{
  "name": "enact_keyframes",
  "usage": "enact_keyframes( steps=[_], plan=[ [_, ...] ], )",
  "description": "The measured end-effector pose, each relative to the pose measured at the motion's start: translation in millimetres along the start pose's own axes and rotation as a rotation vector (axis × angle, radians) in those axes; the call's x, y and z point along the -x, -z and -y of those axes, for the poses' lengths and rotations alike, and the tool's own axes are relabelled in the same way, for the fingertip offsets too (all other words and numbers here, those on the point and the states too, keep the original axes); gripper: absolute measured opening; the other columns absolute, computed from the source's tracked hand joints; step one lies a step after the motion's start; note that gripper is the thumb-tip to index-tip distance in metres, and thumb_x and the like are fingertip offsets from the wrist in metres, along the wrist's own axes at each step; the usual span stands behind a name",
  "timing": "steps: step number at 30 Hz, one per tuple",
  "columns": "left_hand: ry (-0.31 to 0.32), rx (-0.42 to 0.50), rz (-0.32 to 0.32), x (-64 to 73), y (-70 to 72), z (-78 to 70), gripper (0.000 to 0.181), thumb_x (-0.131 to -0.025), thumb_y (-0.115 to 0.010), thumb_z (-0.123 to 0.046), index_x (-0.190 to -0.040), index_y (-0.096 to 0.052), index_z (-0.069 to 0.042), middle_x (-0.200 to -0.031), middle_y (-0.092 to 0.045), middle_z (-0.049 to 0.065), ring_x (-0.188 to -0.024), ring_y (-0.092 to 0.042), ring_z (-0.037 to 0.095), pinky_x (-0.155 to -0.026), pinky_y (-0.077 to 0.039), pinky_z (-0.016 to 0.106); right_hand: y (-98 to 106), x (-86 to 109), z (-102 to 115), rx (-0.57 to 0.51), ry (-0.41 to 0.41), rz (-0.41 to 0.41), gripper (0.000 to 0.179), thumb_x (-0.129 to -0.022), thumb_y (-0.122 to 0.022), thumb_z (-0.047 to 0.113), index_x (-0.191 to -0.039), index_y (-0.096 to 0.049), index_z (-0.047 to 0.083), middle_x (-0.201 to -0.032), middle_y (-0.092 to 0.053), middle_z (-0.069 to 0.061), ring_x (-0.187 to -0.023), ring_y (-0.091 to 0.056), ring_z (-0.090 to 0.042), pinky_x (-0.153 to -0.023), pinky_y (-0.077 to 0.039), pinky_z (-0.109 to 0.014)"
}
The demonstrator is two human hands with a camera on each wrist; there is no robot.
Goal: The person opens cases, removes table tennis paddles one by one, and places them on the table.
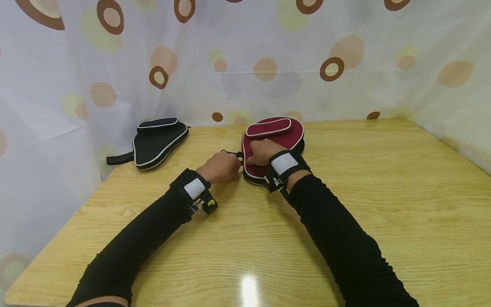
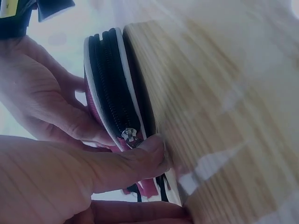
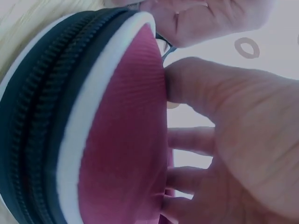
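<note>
A dark red table tennis paddle case (image 1: 284,138) with white piping and a small front pocket lies flat toward the back of the table. At its narrow left end my left hand (image 1: 222,167) pinches the zipper pull (image 2: 131,138), thumb over the tab. The black zipper (image 2: 108,79) runs along the case's side, its teeth meshed behind the slider. My right hand (image 1: 264,152) rests on the red top face, thumb and extended fingertips pressing on the fabric (image 3: 124,126). Part of the pull is hidden under the left thumb.
A black paddle case (image 1: 159,143) with white piping and a strap (image 1: 120,159) lies at the table's back left. A patterned curtain (image 1: 238,64) hangs behind the wooden table (image 1: 230,251). Both wrists carry strapped-on cameras.
</note>
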State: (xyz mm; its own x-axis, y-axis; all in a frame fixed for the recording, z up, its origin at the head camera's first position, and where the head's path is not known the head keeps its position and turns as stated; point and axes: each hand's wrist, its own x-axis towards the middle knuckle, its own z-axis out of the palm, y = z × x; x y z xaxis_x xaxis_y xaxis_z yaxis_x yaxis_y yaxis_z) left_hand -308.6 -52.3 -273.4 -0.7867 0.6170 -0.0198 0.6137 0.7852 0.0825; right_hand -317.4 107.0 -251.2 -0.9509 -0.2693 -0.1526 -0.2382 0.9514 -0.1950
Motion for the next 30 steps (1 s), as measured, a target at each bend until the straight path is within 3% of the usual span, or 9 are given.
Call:
enact_keyframes(
  steps=[5, 12, 30],
  plan=[
    [-0.008, -0.002, -0.005, 1.6, -0.9, -4.5, 0.01, -0.092, -0.072, -0.009, -0.083, -0.069, -0.003, -0.072, -0.055, 0.001, -0.066, -0.05, 0.016, -0.06, -0.041, 0.028, -1, -1.9, -6, -0.033, 0.035, 0.021, 0.041, -0.099, -0.062, 0.026, -0.129, -0.057, -0.001, -0.114, -0.064, -0.014, -0.098, -0.059, -0.025, -0.086, -0.049, -0.033],
    [-0.053, -0.051, -0.017, 1.0, -2.3, -9.7, 0.009, -0.093, -0.073, -0.012, -0.094, -0.072, -0.002, -0.084, -0.067, 0.006, -0.075, -0.06, 0.019, -0.071, -0.051, 0.034, 1, 0.2, -15, -0.053, 0.084, 0.035, 0.053, -0.099, -0.062, 0.025, -0.143, -0.049, -0.001, -0.131, -0.061, -0.018, -0.109, -0.058, -0.027, -0.096, -0.048, -0.038],
    [-0.03, -0.035, 0.034, 0.4, -0.2, -14.3, 0.012, -0.094, -0.071, -0.013, -0.102, -0.074, -0.005, -0.087, -0.069, 0.004, -0.077, -0.059, 0.019, -0.073, -0.051, 0.034, 2, 2.5, -19, -0.063, 0.1, 0.057, 0.056, -0.099, -0.061, 0.028, -0.146, -0.045, 0.001, -0.14, -0.055, -0.019, -0.117, -0.053, -0.03, -0.104, -0.042, -0.041]
  ],
)
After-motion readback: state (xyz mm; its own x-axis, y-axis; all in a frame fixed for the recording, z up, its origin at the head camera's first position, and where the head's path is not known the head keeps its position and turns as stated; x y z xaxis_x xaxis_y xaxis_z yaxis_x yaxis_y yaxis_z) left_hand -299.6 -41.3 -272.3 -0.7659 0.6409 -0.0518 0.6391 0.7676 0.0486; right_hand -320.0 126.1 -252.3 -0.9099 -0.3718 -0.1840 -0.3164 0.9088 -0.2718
